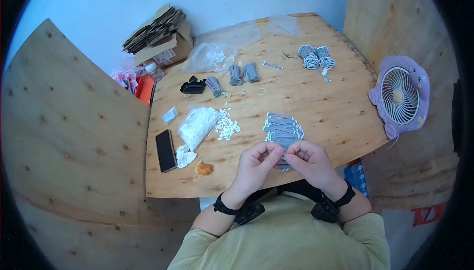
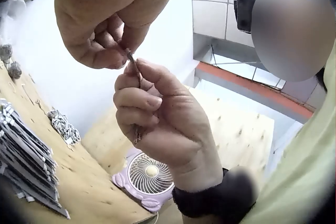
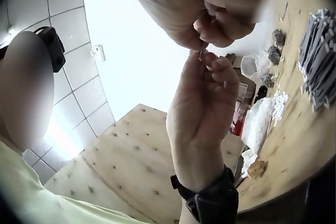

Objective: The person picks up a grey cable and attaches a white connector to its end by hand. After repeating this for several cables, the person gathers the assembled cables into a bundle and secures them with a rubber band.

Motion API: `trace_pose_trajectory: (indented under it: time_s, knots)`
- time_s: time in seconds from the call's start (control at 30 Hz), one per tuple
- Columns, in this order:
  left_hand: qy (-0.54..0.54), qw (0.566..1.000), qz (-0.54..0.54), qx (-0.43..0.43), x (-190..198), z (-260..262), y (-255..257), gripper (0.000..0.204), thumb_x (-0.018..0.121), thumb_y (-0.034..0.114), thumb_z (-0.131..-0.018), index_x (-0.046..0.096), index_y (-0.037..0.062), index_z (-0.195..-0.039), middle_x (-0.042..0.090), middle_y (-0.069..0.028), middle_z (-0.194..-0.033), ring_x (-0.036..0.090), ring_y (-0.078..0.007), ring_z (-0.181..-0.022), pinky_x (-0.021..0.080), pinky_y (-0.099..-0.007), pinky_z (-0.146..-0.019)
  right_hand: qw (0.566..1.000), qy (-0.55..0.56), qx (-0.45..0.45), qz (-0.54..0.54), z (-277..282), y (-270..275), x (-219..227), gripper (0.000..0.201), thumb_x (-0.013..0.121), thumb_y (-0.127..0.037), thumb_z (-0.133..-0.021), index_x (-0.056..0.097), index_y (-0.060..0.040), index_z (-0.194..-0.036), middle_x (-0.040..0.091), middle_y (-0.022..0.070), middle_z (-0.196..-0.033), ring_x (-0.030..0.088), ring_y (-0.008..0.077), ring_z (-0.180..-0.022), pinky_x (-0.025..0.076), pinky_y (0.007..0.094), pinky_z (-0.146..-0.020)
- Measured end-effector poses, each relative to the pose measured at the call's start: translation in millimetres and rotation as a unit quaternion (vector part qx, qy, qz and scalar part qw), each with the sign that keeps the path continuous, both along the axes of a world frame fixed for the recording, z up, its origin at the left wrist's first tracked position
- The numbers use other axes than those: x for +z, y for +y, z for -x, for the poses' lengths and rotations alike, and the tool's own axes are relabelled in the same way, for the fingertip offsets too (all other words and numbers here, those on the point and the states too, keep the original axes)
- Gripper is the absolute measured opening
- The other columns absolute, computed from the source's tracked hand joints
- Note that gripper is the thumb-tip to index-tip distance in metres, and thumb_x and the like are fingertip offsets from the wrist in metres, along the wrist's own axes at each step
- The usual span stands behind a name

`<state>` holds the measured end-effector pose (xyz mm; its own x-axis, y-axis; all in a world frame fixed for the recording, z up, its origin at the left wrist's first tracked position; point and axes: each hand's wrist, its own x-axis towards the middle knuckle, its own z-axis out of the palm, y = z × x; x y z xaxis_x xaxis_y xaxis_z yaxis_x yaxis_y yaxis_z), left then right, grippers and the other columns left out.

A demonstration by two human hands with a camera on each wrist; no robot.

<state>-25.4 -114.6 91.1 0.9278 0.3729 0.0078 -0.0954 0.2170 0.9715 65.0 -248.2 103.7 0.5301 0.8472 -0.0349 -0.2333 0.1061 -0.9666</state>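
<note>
Both hands are up together right at the near edge of the table, fingertips basically meeting. The left hand (image 1: 254,159) and right hand (image 1: 308,159) are both pinching the same skinny little grey strip (image 2: 137,74). From the left wrist view you can see it runs down through the right hand's curled fingers and pokes out below them, with the left thumb and forefinger nipping the top end. From the right wrist view only a tiny bit of it shows between the fingertips, so I can't tell exactly what it is, looks like one of the grey ties.

Just beyond the hands, partly tucked behind them, is a flat pile of grey strips (image 1: 283,128) lying side by side on the plywood table (image 1: 321,107). To the left of that is a scatter of small white pieces (image 1: 227,128) spilling from a clear bag of white bits (image 1: 197,126), and a dark phone (image 1: 166,150) near the left edge with an orange-ish lump (image 1: 204,169) close by.

Further back there are bundled grey ties (image 1: 243,74), a couple more bundles (image 1: 316,57) toward the far right, a black clip thing (image 1: 192,86) and some empty plastic bags (image 1: 212,55). A small purple fan (image 1: 400,96) sits off the right edge, and folded cardboard (image 1: 155,30) is stacked at the back left.
</note>
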Motion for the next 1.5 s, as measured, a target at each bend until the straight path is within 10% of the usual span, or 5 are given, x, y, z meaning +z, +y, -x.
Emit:
trace_pose_trajectory:
  time_s: [0.53,1.5]
  knots:
    - [-0.075,0.966,0.232,-0.091,28,34,-9,0.013,0.055,0.007,-0.081,0.056,0.0009,-0.092,0.059,-0.0055,-0.078,0.057,-0.0100,-0.067,0.047,-0.0199,-0.061,0.982,-0.039,0.103,-0.151,20,-16,35,0.004,0.052,-0.006,-0.083,0.049,-0.0032,-0.084,0.040,0.0010,-0.084,0.044,0.0057,-0.063,0.037,0.0181,-0.056]
    - [-0.108,0.974,0.184,-0.078,43,-72,77,0.011,0.053,0.008,-0.083,0.055,-0.0007,-0.090,0.058,-0.0048,-0.073,0.055,-0.0084,-0.061,0.043,-0.0189,-0.052,0.985,-0.093,0.069,-0.131,-88,86,38,0.007,0.053,0.000,-0.079,0.046,0.0003,-0.079,0.033,0.0052,-0.092,0.047,0.0073,-0.068,0.041,0.0193,-0.061]
